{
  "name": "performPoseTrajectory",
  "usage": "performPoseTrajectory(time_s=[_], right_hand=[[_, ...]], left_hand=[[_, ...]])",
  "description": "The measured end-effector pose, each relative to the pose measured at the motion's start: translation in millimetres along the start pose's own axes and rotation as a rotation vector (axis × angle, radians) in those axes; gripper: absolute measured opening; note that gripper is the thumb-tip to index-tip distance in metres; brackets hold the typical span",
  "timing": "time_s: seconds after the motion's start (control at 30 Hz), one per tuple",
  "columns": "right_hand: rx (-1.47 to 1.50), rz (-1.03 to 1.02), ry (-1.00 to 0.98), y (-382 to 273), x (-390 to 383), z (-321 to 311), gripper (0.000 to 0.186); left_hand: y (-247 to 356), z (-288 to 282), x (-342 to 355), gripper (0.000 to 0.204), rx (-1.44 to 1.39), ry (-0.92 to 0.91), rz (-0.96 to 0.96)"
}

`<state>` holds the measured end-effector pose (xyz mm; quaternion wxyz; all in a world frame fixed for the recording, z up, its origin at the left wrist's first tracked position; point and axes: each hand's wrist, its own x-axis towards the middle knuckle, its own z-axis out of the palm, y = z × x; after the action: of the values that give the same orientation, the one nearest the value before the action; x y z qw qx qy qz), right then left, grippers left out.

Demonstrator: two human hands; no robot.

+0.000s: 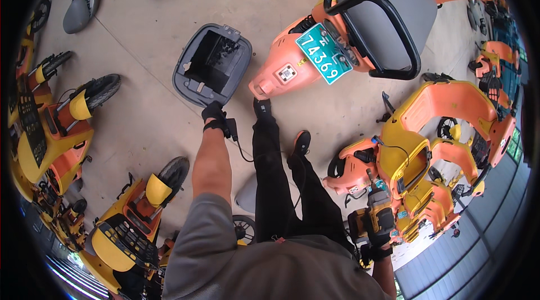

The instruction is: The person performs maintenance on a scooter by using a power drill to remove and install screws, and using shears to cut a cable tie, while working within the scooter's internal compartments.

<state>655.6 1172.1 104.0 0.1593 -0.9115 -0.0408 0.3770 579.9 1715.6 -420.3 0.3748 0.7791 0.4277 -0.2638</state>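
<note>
My left hand [213, 113], in a black glove, is closed on the near rim of a dark grey storage bin [184, 81]. The bin is open at the top and tilted, with dark patches inside. In my right hand [379, 238], low at the right by my hip, is a yellow and black cordless drill [381, 218] with its bit pointing away from me. Just right of the bin is the rear of an orange scooter [281, 69] with a grey seat [388, 10], a black grab rail [406, 30] and a teal number plate [324, 53].
A loose grey seat [80, 12] lies on the floor at the far left. Yellow and orange scooters [132, 221] line the left side. Several scooter bodies [413, 159] crowd the right. A black cable [243, 156] runs from my left wrist past my legs.
</note>
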Motion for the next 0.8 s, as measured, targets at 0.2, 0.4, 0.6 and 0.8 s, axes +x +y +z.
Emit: performPoseTrajectory(time_s=[0.2,0.4,0.6,0.8], right_hand=[[0.022,0.056,0.072,-3,-16,-1,0.025],[0.076,-0.036,0.179,12,0,-2,0.024],[0.106,-0.175,0.317,43,5,-11,0.023],[0.153,-0.285,0.473,100,25,-12,0.023]], left_hand=[[128,-14,-77,0.025,-0.956,-0.037,-0.68],[118,-40,-79,0.026,-0.7,-0.152,-0.581],[117,-50,-95,0.026,0.168,-0.44,0.035],[269,-17,-216,0.025,-0.441,-0.432,-0.12]])
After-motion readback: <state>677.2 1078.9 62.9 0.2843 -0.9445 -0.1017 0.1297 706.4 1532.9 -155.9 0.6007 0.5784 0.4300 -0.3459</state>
